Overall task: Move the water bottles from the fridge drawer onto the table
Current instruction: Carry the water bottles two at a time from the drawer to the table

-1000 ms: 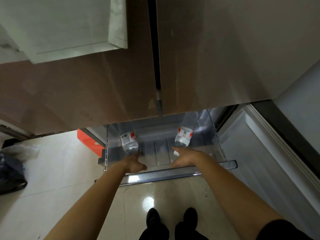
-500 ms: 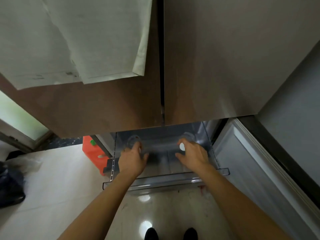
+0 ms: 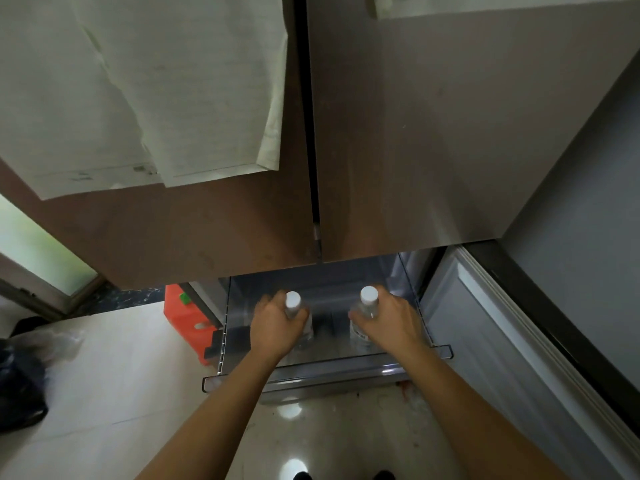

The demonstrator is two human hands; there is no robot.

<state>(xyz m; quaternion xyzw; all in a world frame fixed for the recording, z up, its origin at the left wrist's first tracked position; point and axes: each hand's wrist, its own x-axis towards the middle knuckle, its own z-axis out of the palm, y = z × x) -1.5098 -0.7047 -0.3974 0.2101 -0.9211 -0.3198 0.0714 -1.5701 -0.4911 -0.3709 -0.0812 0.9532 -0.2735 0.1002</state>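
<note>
The clear fridge drawer point(image 3: 381, 367) is pulled out below the closed brown fridge doors. Two clear water bottles with white caps stand upright inside it. My left hand point(image 3: 273, 323) grips the left bottle point(image 3: 293, 301) around its neck. My right hand point(image 3: 389, 322) grips the right bottle point(image 3: 367, 299) the same way. Both bottle bodies are mostly hidden behind my fingers. No table is in view.
Papers point(image 3: 156, 98) hang on the left fridge door point(image 3: 214, 230). An orange box point(image 3: 187, 320) sits on the floor left of the drawer. A dark bag point(image 3: 17, 386) lies at far left. The open lower door panel point(image 3: 502, 358) stands to the right. Pale tiled floor lies under my arms.
The bottles lay on their sides one second ago; both hands reached in, closed on them, and they now stand upright in my grip. The camera has tilted upward.
</note>
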